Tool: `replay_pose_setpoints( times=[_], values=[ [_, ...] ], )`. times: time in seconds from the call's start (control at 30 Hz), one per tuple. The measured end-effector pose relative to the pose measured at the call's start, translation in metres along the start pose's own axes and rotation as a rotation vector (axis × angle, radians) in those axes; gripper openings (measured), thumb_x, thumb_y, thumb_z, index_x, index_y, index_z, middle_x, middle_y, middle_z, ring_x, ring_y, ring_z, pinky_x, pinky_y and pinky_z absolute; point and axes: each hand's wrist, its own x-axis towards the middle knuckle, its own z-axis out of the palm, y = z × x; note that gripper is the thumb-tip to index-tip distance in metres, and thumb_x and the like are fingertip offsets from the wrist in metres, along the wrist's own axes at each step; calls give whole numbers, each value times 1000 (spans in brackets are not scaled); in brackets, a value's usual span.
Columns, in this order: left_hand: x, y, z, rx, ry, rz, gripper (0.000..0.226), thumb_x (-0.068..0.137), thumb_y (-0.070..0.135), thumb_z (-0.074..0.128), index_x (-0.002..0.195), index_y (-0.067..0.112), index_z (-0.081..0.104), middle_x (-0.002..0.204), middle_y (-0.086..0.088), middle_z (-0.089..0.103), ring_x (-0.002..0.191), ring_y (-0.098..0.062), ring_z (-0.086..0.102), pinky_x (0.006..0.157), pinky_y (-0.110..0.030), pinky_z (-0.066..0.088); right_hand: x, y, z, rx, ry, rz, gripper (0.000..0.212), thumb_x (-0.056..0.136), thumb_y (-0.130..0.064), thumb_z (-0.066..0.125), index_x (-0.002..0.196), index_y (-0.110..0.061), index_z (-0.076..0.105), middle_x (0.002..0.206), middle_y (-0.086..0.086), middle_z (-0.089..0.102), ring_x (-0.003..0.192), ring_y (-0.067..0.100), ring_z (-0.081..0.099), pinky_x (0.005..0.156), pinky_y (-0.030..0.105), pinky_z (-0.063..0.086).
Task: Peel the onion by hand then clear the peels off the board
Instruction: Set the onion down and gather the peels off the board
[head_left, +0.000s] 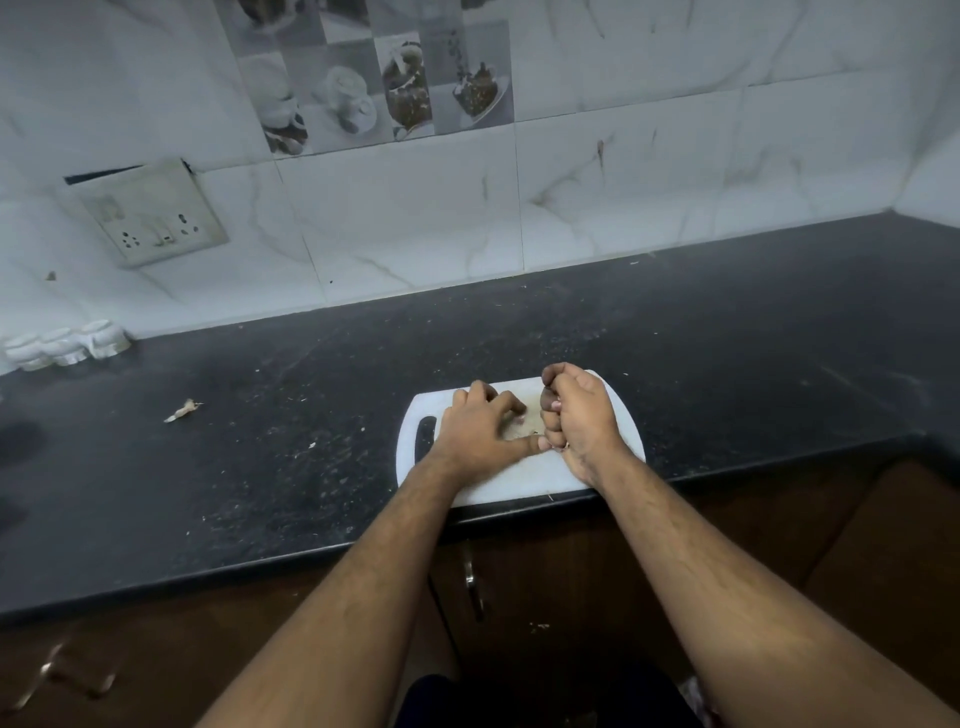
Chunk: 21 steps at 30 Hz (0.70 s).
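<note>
A white cutting board (498, 483) lies at the front edge of the black counter. My right hand (579, 421) is closed in a fist over the board's right half, around a dark rounded thing that looks like the onion (545, 408); most of it is hidden by my fingers. My left hand (480, 434) rests on the middle of the board with its fingers bent and apart, fingertips down and thumb stretched out to touch my right hand. It holds nothing. A few small bits of peel (519, 422) lie on the board between my hands.
The black counter (260, 447) is speckled with crumbs, and one loose peel (183, 410) lies far to the left. A white ribbed object (67, 345) stands at the back left by the tiled wall. A socket plate (150, 215) is on the wall. Brown cabinet doors with a handle (474, 587) are below.
</note>
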Motion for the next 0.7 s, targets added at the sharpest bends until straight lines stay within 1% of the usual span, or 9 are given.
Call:
replay_pose_setpoints(
  times=[0.1, 0.17, 0.23, 0.33, 0.4, 0.47, 0.53, 0.6, 0.7],
  values=[
    [6, -5, 4, -146, 72, -12, 42, 85, 63, 74, 113, 31, 71, 115, 7, 50, 112, -17, 45, 95, -38, 43, -3, 0, 3, -33, -3, -9, 32, 96, 0, 28, 87, -15, 55, 52, -5, 36, 39, 7, 22, 38, 17, 16],
    [9, -4, 7, -147, 109, -10, 28, 91, 52, 72, 105, 29, 73, 108, 7, 52, 109, -17, 49, 89, -37, 45, -4, 1, 4, -53, -6, -13, 32, 96, 1, 28, 88, -14, 55, 52, -5, 36, 39, 6, 23, 38, 16, 16],
    [12, -3, 9, -151, 128, -12, 19, 97, 42, 68, 102, 24, 74, 105, 6, 53, 106, -18, 52, 89, -39, 47, -3, 1, 3, -61, -7, -11, 32, 96, 1, 28, 87, -14, 55, 52, -5, 37, 40, 7, 22, 38, 16, 15],
    [8, -9, 9, -278, 198, -7, 24, 106, 28, 54, 107, 14, 74, 106, -1, 62, 105, -21, 57, 96, -48, 48, -2, 1, 3, -75, -9, -9, 32, 95, 1, 29, 86, -16, 55, 53, -5, 36, 41, 7, 21, 41, 18, 14],
    [1, -11, 5, -400, 222, -3, 31, 107, 20, 45, 125, 12, 70, 123, -3, 66, 120, -20, 58, 108, -45, 44, -2, 1, 2, -79, -6, -12, 32, 94, 0, 30, 86, -16, 55, 54, -5, 37, 42, 8, 22, 42, 19, 13],
    [-3, -8, 1, -386, 82, 42, 49, 99, 22, 38, 143, 15, 58, 147, -2, 59, 140, -18, 48, 123, -37, 28, -1, 2, 1, -59, -1, -14, 32, 94, 0, 30, 84, -18, 55, 54, -5, 36, 42, 8, 21, 42, 19, 12],
    [-4, -2, 1, -217, -114, 147, 62, 93, 24, 35, 153, 22, 49, 159, 2, 49, 152, -14, 35, 125, -36, 15, -1, 3, 1, -23, 9, -16, 33, 94, 0, 29, 82, -18, 54, 54, -4, 33, 41, 8, 19, 43, 17, 11],
    [-3, 1, 2, -135, -193, 219, 61, 92, 25, 36, 151, 24, 53, 161, 3, 46, 152, -15, 35, 125, -39, 22, -1, 2, 2, 1, 21, -22, 34, 94, 1, 28, 82, -17, 54, 54, -4, 33, 40, 7, 18, 42, 16, 11],
    [-9, 4, -3, -211, -138, 167, 59, 88, 26, 37, 137, 17, 68, 151, 2, 58, 140, -13, 51, 120, -32, 36, -2, 1, 2, 9, 27, -21, 34, 94, 0, 27, 81, -17, 53, 54, -4, 33, 41, 8, 18, 41, 16, 11]
  ],
)
